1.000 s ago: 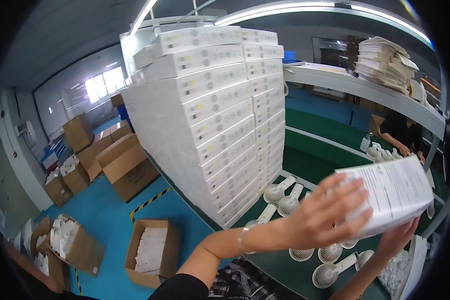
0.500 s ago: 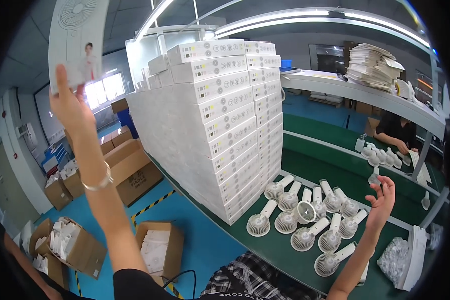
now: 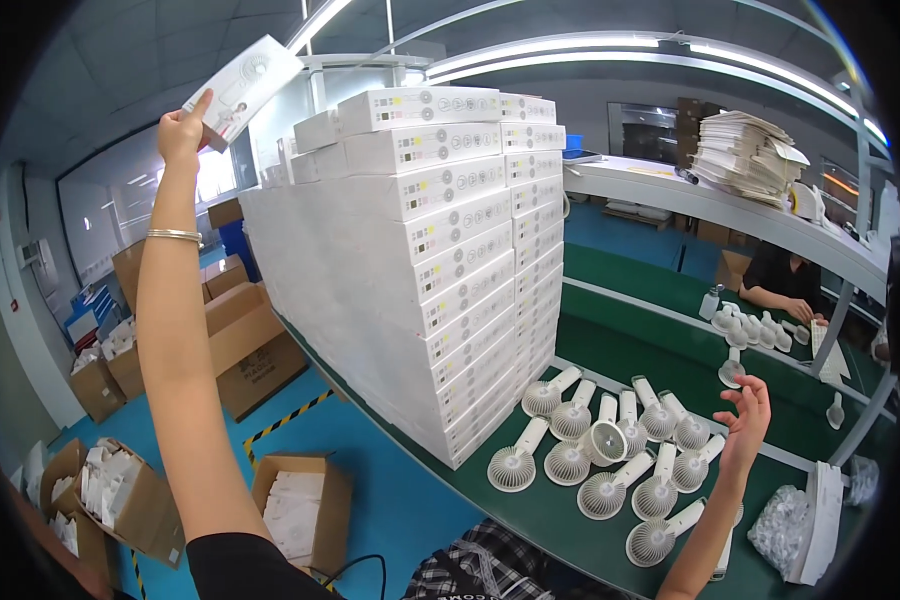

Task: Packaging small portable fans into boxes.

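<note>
High at the upper left, my left hand (image 3: 182,135) grips one end of a white box (image 3: 245,88) printed with a fan picture. The box is tilted, its far end pointing toward the top of a tall stack of white boxes (image 3: 460,240); it appears apart from the stack. My right hand (image 3: 745,425) hovers over the right of the green table (image 3: 590,540), fingers apart and slightly curled, with nothing in it. Below and left of that hand lie several white handheld fans (image 3: 602,493) with round ribbed heads.
A clear plastic bag (image 3: 778,525) lies at the right edge. Across the table a person (image 3: 790,285) works beside more fans (image 3: 760,328). A shelf (image 3: 710,190) carries stacked paper sheets (image 3: 748,155). Open cartons (image 3: 305,510) stand on the blue floor at left.
My left hand has swung the white box rightward toward the stack, tipping it from upright to slanted. My right hand has shifted slightly down and left.
</note>
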`<state>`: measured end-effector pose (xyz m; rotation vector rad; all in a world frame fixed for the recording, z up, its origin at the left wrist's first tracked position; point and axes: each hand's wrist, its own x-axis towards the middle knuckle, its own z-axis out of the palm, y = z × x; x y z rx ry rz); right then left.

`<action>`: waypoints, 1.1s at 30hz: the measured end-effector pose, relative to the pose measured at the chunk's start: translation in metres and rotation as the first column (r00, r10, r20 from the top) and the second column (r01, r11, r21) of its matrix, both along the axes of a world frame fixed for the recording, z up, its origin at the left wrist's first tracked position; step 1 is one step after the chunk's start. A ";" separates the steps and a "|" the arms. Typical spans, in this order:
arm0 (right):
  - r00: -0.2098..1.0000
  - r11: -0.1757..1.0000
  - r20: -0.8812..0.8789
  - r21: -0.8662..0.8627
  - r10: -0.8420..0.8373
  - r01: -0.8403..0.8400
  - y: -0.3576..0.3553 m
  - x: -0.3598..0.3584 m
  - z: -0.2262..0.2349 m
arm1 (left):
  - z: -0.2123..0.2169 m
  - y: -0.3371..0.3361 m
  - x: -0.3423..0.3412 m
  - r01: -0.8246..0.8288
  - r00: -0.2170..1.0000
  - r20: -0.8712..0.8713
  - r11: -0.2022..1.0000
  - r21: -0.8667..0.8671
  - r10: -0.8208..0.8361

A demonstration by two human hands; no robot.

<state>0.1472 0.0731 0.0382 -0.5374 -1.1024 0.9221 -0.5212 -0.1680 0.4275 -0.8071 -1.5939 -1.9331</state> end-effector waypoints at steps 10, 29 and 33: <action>0.986 0.995 0.165 -0.085 -0.031 0.045 0.006 -0.008 -0.004 | -0.011 0.100 -0.015 -0.456 0.885 -0.226 0.857 -0.238 0.408; 0.962 0.997 0.273 -0.079 0.020 0.002 0.008 -0.015 -0.006 | 0.013 0.120 -0.012 -0.593 0.763 -0.212 0.792 0.148 0.611; 0.963 0.996 0.267 -0.088 0.015 0.009 0.014 -0.006 -0.004 | 0.009 0.124 0.046 -0.365 0.362 -0.655 0.748 0.555 0.663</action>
